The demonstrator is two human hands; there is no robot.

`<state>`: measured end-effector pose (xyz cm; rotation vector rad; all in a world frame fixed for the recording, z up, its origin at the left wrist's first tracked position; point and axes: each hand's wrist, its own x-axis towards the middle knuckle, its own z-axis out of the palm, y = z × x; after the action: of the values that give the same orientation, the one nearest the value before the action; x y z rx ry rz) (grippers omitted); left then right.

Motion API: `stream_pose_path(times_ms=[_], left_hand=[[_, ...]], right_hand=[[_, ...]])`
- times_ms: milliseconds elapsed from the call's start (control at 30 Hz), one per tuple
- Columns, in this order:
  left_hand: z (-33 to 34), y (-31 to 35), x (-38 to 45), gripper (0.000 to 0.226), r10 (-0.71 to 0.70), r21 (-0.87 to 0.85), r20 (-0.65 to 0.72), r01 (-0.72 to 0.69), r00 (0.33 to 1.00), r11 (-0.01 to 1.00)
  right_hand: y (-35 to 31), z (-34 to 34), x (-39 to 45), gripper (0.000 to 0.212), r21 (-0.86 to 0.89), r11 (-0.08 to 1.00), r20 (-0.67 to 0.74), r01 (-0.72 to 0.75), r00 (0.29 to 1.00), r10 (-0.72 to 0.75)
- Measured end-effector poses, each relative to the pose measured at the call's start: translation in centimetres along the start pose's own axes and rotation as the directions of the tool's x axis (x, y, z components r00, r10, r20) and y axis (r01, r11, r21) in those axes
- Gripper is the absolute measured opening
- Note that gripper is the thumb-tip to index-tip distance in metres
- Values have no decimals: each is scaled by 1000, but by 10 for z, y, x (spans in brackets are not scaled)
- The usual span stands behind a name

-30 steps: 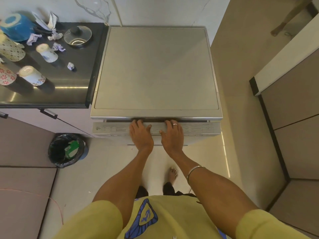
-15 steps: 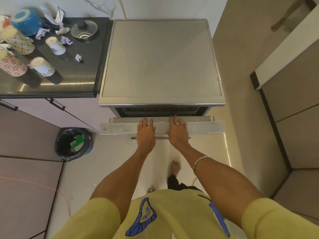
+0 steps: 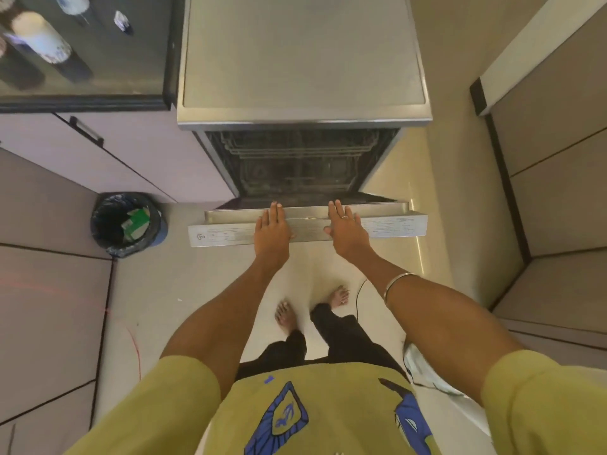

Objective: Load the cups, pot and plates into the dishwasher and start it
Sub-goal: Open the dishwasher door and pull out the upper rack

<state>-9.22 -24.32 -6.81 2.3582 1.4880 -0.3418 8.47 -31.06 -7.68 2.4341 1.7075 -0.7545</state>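
The dishwasher (image 3: 302, 60) stands against the wall beside the counter (image 3: 131, 67), its door (image 3: 394, 224) swung partly down so the dark interior and wire racks (image 3: 299, 159) show. Both hands lie on the door's top edge: the left hand (image 3: 272, 236) and the right hand (image 3: 346, 233) rest flat, fingers (image 3: 274, 213) straight and spread, gripping nothing, well apart from each other. A ring and a bangle (image 3: 395, 284) are on the right hand and wrist. On the glossy black counter at upper left stands a blurred white cup (image 3: 41, 36) with a blue pattern; other items there are too smeared to name. A lined bin (image 3: 128, 223) sits on the pale tiled floor (image 3: 184, 290) left of the door, below grey cabinets (image 3: 108, 152). Beige panelled doors (image 3: 558, 159) close off the right side. The person stands barefoot, in a yellow shirt.
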Motion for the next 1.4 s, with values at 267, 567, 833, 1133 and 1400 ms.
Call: stream_pose_path(times_ms=[267, 567, 833, 1133, 1400], left_hand=[[47, -4, -49, 80, 8, 33, 97, -11, 995, 999], [101, 2, -86, 73, -70, -39, 200, 79, 977, 996], [167, 2, -114, 79, -119, -8, 312, 128, 943, 992], [251, -12, -139, 77, -106, -70, 410, 147, 906, 987], [325, -27, -146, 74, -89, -98, 468, 152, 879, 984]], right_hand=[[9, 43, -46, 61, -71, 997, 85, 10, 996, -4], [21, 109, -89, 65, -109, 993, 110, 49, 993, -37], [37, 167, -113, 59, -62, 993, 214, 100, 973, -85], [47, 256, -132, 74, 45, 999, 332, -12, 943, -4], [56, 344, -132, 70, 43, 997, 424, -65, 905, 41]])
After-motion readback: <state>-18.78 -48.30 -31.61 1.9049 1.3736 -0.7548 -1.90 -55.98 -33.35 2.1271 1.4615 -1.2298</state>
